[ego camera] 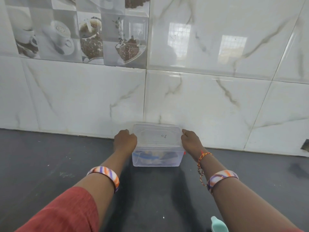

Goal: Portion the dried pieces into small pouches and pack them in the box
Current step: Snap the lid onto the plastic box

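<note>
Both hands, left hand (125, 139) and right hand (190, 139), curl round the ends of the clear lid (157, 134) on the box (156, 159), which sits against the tiled wall (217, 104) on the dark counter (50, 164). Pouches inside look blurred (contents unclear). Uneven pressing could leave a corner unlatched or skid the box; a teal object (218, 223) sits near, obstructing nothing.

A teal scoop (218, 223) lies on the dark counter (50, 156).
</note>
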The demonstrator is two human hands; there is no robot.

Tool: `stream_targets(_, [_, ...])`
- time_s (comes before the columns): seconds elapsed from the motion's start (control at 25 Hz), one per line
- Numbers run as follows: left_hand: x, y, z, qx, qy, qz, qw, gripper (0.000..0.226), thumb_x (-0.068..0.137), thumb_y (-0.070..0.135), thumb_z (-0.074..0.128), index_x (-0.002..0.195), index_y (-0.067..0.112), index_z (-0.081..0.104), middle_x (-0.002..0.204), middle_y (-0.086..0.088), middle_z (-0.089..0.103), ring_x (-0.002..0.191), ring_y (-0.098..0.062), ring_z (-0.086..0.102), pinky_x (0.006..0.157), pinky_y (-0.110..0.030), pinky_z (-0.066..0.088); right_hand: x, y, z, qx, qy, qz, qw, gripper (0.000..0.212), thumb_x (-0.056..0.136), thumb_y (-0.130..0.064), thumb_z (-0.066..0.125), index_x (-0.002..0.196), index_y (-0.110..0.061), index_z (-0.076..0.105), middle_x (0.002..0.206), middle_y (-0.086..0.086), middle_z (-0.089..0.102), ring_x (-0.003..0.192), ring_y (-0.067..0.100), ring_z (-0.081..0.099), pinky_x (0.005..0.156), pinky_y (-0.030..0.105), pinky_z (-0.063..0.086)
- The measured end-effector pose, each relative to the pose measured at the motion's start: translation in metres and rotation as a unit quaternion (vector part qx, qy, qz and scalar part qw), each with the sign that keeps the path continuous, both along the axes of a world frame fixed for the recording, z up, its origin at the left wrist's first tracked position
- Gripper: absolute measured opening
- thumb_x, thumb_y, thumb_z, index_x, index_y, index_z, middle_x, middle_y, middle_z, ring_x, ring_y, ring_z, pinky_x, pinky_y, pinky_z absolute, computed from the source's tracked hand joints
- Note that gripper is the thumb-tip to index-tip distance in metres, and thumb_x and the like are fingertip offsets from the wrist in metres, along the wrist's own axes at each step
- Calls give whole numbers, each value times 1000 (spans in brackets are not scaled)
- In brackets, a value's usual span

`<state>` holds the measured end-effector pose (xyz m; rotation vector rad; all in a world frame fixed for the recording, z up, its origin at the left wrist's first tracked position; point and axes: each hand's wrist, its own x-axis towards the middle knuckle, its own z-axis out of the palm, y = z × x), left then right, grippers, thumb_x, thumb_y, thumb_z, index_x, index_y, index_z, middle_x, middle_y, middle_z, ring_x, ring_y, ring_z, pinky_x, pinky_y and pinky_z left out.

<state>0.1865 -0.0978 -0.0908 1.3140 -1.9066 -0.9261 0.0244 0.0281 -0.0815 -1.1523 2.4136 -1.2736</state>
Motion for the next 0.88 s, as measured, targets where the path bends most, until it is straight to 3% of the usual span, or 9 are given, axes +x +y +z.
stream_targets(0.12, [-1, -3, 1, -23, -24, -3, 999, 18, 89, 10, 40, 74, 2, 45, 83, -17, 54, 87, -35, 58, 68, -31, 40, 3, -3, 6, 54, 59, -14, 997, 24, 95, -4, 28, 91, -1, 52, 104, 15, 57, 96, 27, 48, 76, 27, 36])
stream_targets(0.2, [-3, -1, 6, -28, -44, -6, 999, 22, 89, 8, 41, 68, 5, 43, 72, -8, 49, 76, -28, 54, 60, -27, 39, 2, -4, 9, 74, 70, -18, 995, 32, 97, -5, 28, 115, 4, 52, 126, 20, 53, 116, 33, 48, 90, 28, 36])
stream_targets(0.24, [-4, -1, 6, -31, -48, -7, 998, 23, 90, 8, 42, 67, 5, 44, 70, -6, 47, 74, -27, 54, 57, -25, 38, 2, -5, 11, 80, 71, -15, 994, 32, 97, -5, 28, 115, 3, 53, 123, 19, 54, 117, 33, 47, 92, 29, 36])
stream_targets(0.36, [-4, 1, 6, -50, -47, 4, 998, 18, 92, 10, 41, 87, -2, 54, 78, -7, 48, 86, -31, 59, 64, -27, 40, -1, -7, 12, 90, 73, -17, 993, 26, 95, -3, 28, 75, -7, 45, 83, 6, 49, 93, 25, 45, 75, 26, 33])
stream_targets(0.52, [-5, 3, 15, -26, -50, -4, 998, 6, 90, 5, 43, 95, 3, 46, 90, -10, 47, 87, -26, 53, 69, -28, 39, 0, -4, 9, 47, 62, -22, 997, 31, 95, -3, 31, 103, 3, 60, 105, 20, 59, 104, 36, 52, 84, 33, 42])
stream_targets(0.56, [-6, 1, 16, -10, -40, -5, 999, 12, 89, 4, 43, 100, 1, 45, 94, -11, 49, 90, -27, 54, 69, -29, 39, 0, -3, 7, 27, 55, -22, 998, 30, 93, -2, 33, 90, -2, 62, 90, 19, 59, 90, 34, 53, 74, 33, 43])
stream_targets(0.6, [-7, 0, 16, 3, -28, -4, 1000, 21, 88, 5, 43, 108, -1, 45, 100, -13, 52, 96, -30, 56, 70, -30, 40, -1, -3, 4, 1, 51, -28, 998, 31, 91, -2, 35, 67, -11, 53, 70, 10, 49, 70, 28, 46, 59, 29, 37])
stream_targets(0.68, [-10, -1, 13, 18, -15, 1, 1000, 32, 89, 6, 44, 119, -3, 43, 114, -18, 56, 107, -34, 56, 72, -31, 40, -1, -2, 0, -39, 29, -70, 996, 40, 86, -6, 41, 55, -23, 24, 59, -4, 23, 54, 12, 23, 48, 23, 19])
stream_targets(0.88, [-15, 6, 11, 14, -6, 14, 1000, 31, 92, 11, 47, 120, -1, 46, 121, -15, 56, 110, -31, 56, 73, -28, 38, 5, 3, 0, -91, 7, -145, 985, 41, 79, -4, 46, 46, -14, 23, 50, 5, 20, 49, 18, 17, 48, 25, 18])
